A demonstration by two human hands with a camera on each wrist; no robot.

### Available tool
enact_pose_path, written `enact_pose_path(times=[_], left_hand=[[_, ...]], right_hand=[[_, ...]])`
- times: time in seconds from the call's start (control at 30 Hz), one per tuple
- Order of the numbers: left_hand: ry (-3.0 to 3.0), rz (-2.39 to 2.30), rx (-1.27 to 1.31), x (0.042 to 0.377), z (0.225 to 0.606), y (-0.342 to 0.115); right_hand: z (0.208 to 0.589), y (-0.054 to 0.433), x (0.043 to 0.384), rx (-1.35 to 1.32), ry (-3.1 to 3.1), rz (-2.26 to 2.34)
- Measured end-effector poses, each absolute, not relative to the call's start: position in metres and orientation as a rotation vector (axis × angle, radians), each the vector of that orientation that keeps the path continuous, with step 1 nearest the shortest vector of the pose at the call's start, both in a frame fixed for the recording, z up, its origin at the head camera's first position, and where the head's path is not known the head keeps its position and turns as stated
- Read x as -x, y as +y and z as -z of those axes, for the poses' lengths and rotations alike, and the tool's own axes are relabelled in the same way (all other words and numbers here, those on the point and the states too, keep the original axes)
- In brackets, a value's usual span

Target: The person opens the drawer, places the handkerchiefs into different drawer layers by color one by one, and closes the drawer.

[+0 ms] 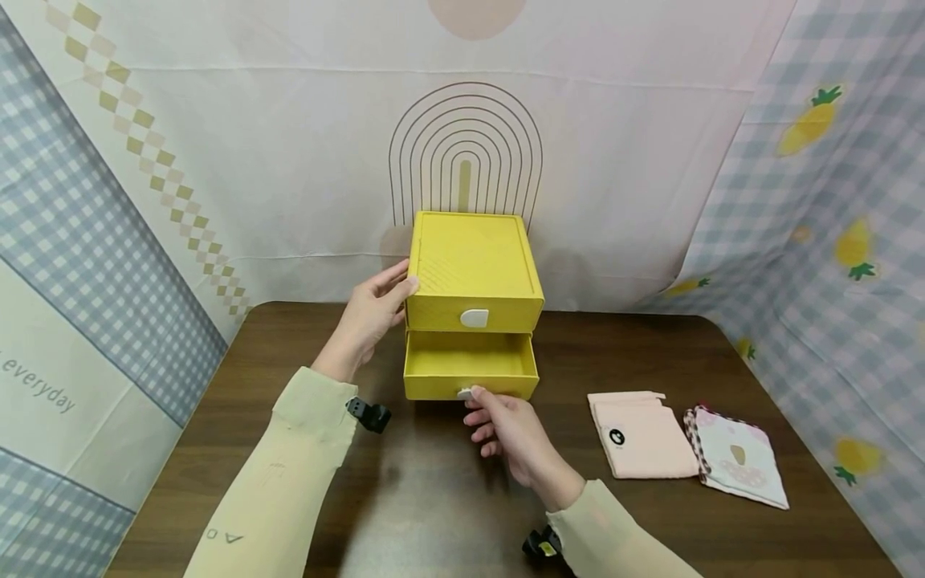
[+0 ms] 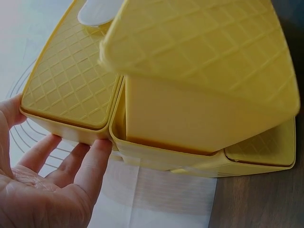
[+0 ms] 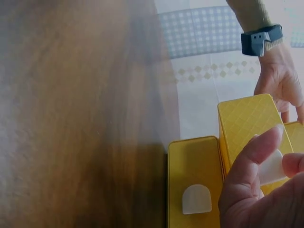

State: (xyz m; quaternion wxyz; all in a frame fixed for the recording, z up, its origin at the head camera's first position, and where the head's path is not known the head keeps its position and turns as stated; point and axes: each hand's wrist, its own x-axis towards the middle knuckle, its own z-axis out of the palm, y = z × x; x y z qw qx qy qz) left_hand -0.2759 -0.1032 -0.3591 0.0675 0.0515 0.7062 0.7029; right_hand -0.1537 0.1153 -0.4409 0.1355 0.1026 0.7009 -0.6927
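A small yellow drawer cabinet (image 1: 473, 253) stands at the back of the table. Its middle drawer (image 1: 433, 388) is pulled out, and the visible inside is bare. Above it, the top drawer with its white handle (image 1: 474, 318) is closed; the bottom drawer (image 3: 194, 156) below is closed too. My left hand (image 1: 364, 317) rests against the cabinet's upper left side, thumb on the top edge and fingertips touching the side wall. Between thumb and index finger, my right hand (image 1: 513, 437) pinches the white handle (image 3: 270, 170) of the pulled-out drawer.
To the right lie a folded pink cloth (image 1: 643, 441) and a folded white patterned cloth (image 1: 740, 461), side by side on the brown wooden table (image 1: 433, 498). A printed fabric backdrop (image 1: 311, 160) hangs close behind the cabinet, with checked fabric at both sides.
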Motion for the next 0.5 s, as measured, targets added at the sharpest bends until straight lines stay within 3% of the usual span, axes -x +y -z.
enact_pose_path(times=[0.5], left_hand=[[2.134, -2.108, -0.169, 0.276, 0.36, -0.104]], right_hand=[[0.441, 0.112, 0.132, -0.327, 2.015, 2.02]])
